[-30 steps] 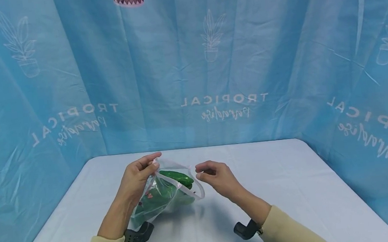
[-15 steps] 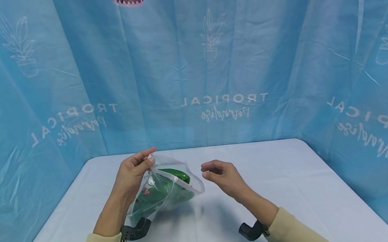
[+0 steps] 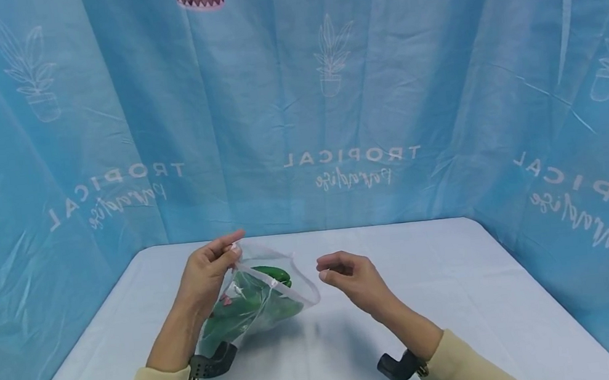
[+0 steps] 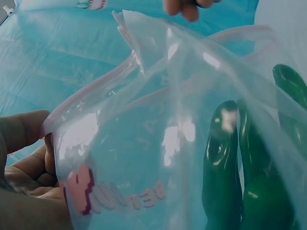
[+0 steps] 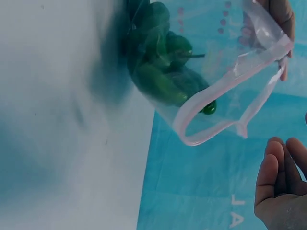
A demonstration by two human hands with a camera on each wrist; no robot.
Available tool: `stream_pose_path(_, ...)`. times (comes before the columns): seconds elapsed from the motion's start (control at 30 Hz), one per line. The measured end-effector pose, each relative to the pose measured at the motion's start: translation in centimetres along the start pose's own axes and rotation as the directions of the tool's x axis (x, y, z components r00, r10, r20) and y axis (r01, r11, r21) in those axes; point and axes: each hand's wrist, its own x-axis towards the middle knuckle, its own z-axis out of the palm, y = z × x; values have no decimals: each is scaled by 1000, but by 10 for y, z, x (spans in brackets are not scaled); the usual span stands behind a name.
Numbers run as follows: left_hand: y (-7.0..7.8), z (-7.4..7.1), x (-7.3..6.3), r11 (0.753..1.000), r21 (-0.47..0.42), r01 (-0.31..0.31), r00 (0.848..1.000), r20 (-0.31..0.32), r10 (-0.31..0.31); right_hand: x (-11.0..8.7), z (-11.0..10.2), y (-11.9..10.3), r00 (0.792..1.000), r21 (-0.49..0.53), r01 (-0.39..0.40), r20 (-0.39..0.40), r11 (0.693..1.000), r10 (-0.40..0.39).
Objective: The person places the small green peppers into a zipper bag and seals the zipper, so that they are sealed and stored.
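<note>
On the left, my left hand pinches the upper corner of a clear zip bag, thumb against fingers. Its mouth gapes toward the right, edged with a pale pink strip. Inside lie several glossy long green peppers; one stem pokes sideways in the right wrist view. Pink lettering shows on the plastic in the left wrist view. My right hand hovers just right of the mouth, fingers loosely bent, thumb near the fingertips, nothing between them. In the right wrist view a gap separates it from the bag.
A white table lies under both hands, with the bag's shadow on it. Blue printed curtains rise behind the table and along both sides. Each wrist wears a black camera band.
My left hand has drawn the bag corner slightly up and left. The peppers have slid deeper into the bag. My right hand has shifted a little to the right, away from the mouth.
</note>
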Motion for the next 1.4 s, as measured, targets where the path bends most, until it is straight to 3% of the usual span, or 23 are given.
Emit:
stream_pose_path(0.3,-8,14,0,994,108,-7,1000,18,5,-7,8,-10,993,-80,107,53,991,-103)
stream_pose_path(0.57,-27,24,2,983,168,77,997,-6,-77,-10,4,-5,999,-93,49,12,994,-48)
stream_pose_path(0.77,-41,34,1,980,187,62,997,23,-68,-13,3,-1,999,-76,42,12,996,-41)
stream_pose_path(1.0,-55,48,-1,961,274,25,999,20,-31,-15,0,7,1000,-58,31,6,998,-30)
stream_pose_path(1.17,-61,59,-1,923,383,-34,999,2,36,-16,-1,10,999,-59,36,-2,998,-36)
stream_pose_path(1.4,-72,72,-7,831,543,-117,991,14,130,-18,-2,20,1000,-82,0,-8,997,-1)
